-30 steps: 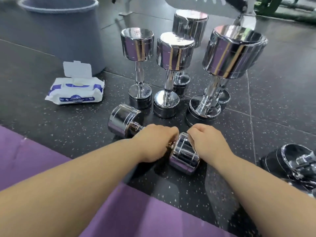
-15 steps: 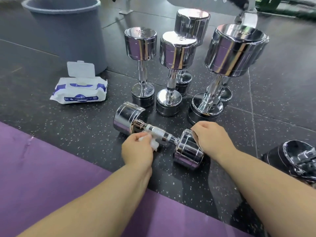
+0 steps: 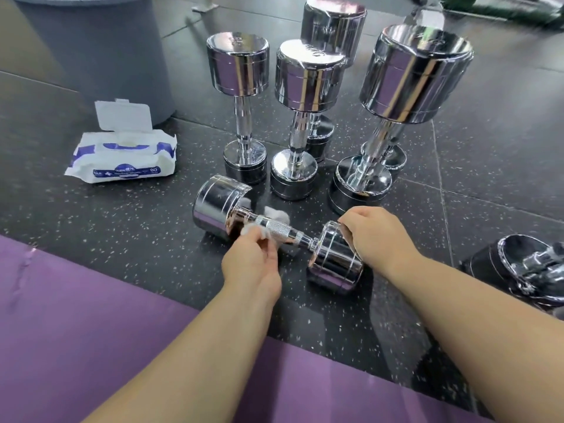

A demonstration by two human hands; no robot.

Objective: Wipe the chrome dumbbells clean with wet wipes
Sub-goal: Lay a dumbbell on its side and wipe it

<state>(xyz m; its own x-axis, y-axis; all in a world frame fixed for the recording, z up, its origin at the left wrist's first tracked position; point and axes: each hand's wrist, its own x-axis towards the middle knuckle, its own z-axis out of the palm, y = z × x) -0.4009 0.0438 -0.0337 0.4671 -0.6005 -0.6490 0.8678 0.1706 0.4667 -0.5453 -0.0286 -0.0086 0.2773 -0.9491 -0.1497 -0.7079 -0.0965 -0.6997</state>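
The floor (image 3: 122,215) is black rubber with small white specks. A purple mat (image 3: 76,315) covers the near part, and its edge runs at a slant just in front of the hands.

A big grey bin (image 3: 100,50) stands at the back left. In front of it lies a white and blue wipes pack (image 3: 122,160) with its lid flipped up. The standing dumbbells (image 3: 305,80) are bunched close together on their ends, just behind the hands. One more shiny dumbbell (image 3: 525,267) lies at the right edge, partly cut off.

The lying dumbbell (image 3: 274,230) rests on its side on the black floor, between the mat and the standing ones. The left hand (image 3: 250,267) pinches a white wet wipe (image 3: 253,230) against the bar in the middle. The right hand (image 3: 375,236) curls its fingers over the right end and grips it.

There is bare floor to the left, between the lying dumbbell and the pack. Behind it there is little room.

The small writing on the pack's blue label is too blurry to read. So are the marks on top of the standing dumbbells.
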